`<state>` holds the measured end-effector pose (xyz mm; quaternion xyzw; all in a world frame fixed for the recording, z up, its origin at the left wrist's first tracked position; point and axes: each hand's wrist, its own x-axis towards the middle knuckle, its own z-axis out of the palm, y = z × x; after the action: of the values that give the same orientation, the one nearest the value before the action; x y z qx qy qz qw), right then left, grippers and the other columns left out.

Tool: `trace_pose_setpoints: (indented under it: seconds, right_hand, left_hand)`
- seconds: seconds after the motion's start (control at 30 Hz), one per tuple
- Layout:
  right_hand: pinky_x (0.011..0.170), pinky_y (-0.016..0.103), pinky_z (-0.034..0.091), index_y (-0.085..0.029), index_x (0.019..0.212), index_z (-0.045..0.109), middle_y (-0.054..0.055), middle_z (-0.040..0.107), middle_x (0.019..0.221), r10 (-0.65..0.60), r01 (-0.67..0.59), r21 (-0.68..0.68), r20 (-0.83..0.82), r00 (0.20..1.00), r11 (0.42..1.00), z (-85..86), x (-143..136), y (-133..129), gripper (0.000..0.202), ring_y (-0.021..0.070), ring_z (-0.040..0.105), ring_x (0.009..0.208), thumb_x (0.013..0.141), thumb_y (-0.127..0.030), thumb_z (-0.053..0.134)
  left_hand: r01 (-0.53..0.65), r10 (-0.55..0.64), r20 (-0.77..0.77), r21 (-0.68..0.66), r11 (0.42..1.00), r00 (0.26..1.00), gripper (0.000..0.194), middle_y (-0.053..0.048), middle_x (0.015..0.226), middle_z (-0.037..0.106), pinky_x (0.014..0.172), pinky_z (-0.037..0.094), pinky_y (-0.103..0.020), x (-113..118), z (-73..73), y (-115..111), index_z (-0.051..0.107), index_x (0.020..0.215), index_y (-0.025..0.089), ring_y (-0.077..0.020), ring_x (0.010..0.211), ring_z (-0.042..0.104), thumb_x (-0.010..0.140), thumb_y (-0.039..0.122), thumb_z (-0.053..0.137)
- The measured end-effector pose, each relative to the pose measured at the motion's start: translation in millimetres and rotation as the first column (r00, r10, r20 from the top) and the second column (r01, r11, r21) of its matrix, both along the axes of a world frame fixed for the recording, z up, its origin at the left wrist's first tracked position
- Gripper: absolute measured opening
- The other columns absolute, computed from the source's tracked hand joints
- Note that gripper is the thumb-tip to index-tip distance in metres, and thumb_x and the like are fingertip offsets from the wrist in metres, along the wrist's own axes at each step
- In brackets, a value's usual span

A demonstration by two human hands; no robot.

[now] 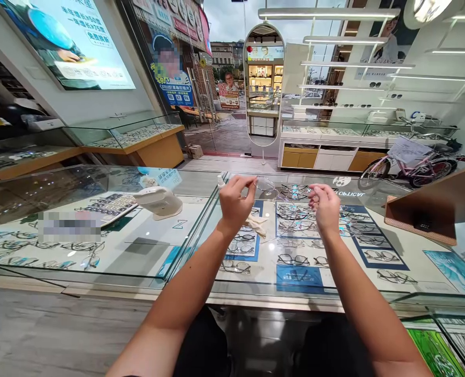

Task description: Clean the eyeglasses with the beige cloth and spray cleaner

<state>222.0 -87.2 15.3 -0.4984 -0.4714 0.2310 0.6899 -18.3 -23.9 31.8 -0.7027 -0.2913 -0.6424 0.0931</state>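
My left hand (236, 200) is raised over the glass counter, thumb and forefinger pinching a pair of thin-rimmed eyeglasses (266, 185) by one side. The clear lenses hang in the gap between my hands. My right hand (325, 207) is closed to the right of them, fingertips pressed together; whether it grips a temple of the eyeglasses or something else I cannot make out. A pale crumpled cloth (257, 226) lies on the counter just below my left hand. Partly behind that hand stands a small white bottle (220, 181).
Under the glass counter (216, 293) rows of spectacle frames (293, 259) lie on display. A white handheld device on a stand (159, 202) is at left, a wooden stand (424, 209) at right. Beyond are an oval mirror (264, 84) and a bicycle (416, 162).
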Motion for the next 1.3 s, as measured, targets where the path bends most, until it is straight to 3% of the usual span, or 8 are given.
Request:
trace_pose_setpoints:
  seconds: [0.1, 0.17, 0.33, 0.47, 0.57, 0.67, 0.8, 1.3]
  right_hand:
    - [0.057, 0.029, 0.045, -0.02, 0.111, 0.075, 0.008, 0.077, 0.096, 0.321, -0.324, -0.062, -0.059, 0.945, 0.944, 6.3, 0, -4, 0.04, 0.0186, 0.067, 0.072, 0.09, -0.05, 0.059]
    - [0.068, 0.032, 0.051, -0.02, 0.118, 0.075, 0.009, 0.08, 0.105, 0.4, -0.4, -0.019, 0.014, 0.916, 0.916, 15.3, -5, -8, 0.042, 0.021, 0.071, 0.084, 0.091, -0.049, 0.06]
    - [0.083, 0.038, 0.055, -0.021, 0.106, 0.076, 0.007, 0.079, 0.094, 0.158, -0.184, 0.154, 0.17, 0.973, 0.971, 56.6, -16, -8, 0.029, 0.021, 0.071, 0.088, 0.095, -0.047, 0.069]
    - [0.079, 0.037, 0.056, -0.021, 0.105, 0.076, 0.006, 0.078, 0.09, 0.011, -0.095, 0.31, 0.264, 0.965, 0.946, 101.8, -18, -2, 0.027, 0.0202, 0.072, 0.084, 0.098, -0.046, 0.068]
    - [0.074, 0.035, 0.055, -0.024, 0.113, 0.076, 0.004, 0.079, 0.092, -0.213, 0.045, 0.456, 0.323, 0.922, 0.889, 124.9, -19, 3, 0.023, 0.0192, 0.072, 0.082, 0.099, -0.04, 0.066]
    - [0.074, 0.035, 0.056, -0.026, 0.113, 0.076, 0.004, 0.081, 0.1, -0.432, 0.183, 0.583, 0.322, 0.843, 0.792, 132.1, -19, 13, 0.02, 0.0187, 0.072, 0.085, 0.101, -0.035, 0.063]
    - [0.07, 0.034, 0.055, -0.027, 0.113, 0.077, 0.005, 0.081, 0.107, -0.542, 0.258, 0.608, 0.344, 0.767, 0.751, 129.3, -16, 28, 0.023, 0.0176, 0.07, 0.081, 0.103, -0.036, 0.059]
    - [0.081, 0.042, 0.061, -0.03, 0.127, 0.073, 0.009, 0.07, 0.117, -0.549, 0.268, 0.64, 0.289, 0.784, 0.72, 121.4, -19, 41, 0.031, 0.0241, 0.071, 0.102, 0.107, -0.041, 0.051]
  left_hand:
    - [-0.04, 0.041, 0.048, -0.025, 0.999, 0.998, 0.012, -0.003, 0.079, 0.074, 0.07, 0.052, -0.026, -2, 13.8, -7, 0.079, 0.096, 0.019, -0.0138, 0.07, 0.064, 0.099, 0.026, 0.07]
    - [-0.055, 0.057, 0.07, -0.03, 0.998, 0.996, 0.013, -0.003, 0.08, 0.074, 0.069, 0.052, -0.026, -4, 25.7, -9, 0.079, 0.096, 0.019, -0.0135, 0.069, 0.063, 0.098, 0.026, 0.07]
    - [-0.054, 0.052, 0.108, 0.01, 0.999, 0.993, 0.015, -0.004, 0.083, 0.076, 0.068, 0.054, -0.027, -7, 69.0, -8, 0.08, 0.099, 0.019, -0.0137, 0.07, 0.065, 0.099, 0.028, 0.068]
    - [-0.052, 0.035, 0.173, 0.099, 0.994, 0.984, 0.015, -0.004, 0.085, 0.076, 0.069, 0.056, -0.029, -3, 106.5, -6, 0.081, 0.102, 0.019, -0.0143, 0.071, 0.067, 0.098, 0.029, 0.07]
    - [-0.015, -0.017, 0.228, 0.137, 0.99, 0.973, 0.015, -0.005, 0.091, 0.078, 0.073, 0.058, -0.03, 4, 120.3, -1, 0.081, 0.105, 0.021, -0.0153, 0.077, 0.07, 0.098, 0.032, 0.072]
    - [0.042, -0.081, 0.29, 0.139, 0.989, 0.954, 0.015, -0.004, 0.092, 0.079, 0.073, 0.06, -0.03, 13, 120.2, 7, 0.081, 0.103, 0.022, -0.0151, 0.079, 0.072, 0.098, 0.033, 0.073]
    - [0.032, -0.081, 0.316, 0.157, 0.987, 0.945, 0.014, -0.003, 0.091, 0.079, 0.074, 0.062, -0.029, 18, 114.2, 23, 0.082, 0.1, 0.024, -0.0157, 0.083, 0.073, 0.097, 0.035, 0.074]
    - [0.082, -0.127, 0.268, 0.172, 0.982, 0.955, 0.023, 0.0, 0.109, 0.08, 0.084, 0.067, -0.035, 20, 105.0, 50, 0.074, 0.118, 0.027, -0.0153, 0.1, 0.077, 0.106, 0.042, 0.062]
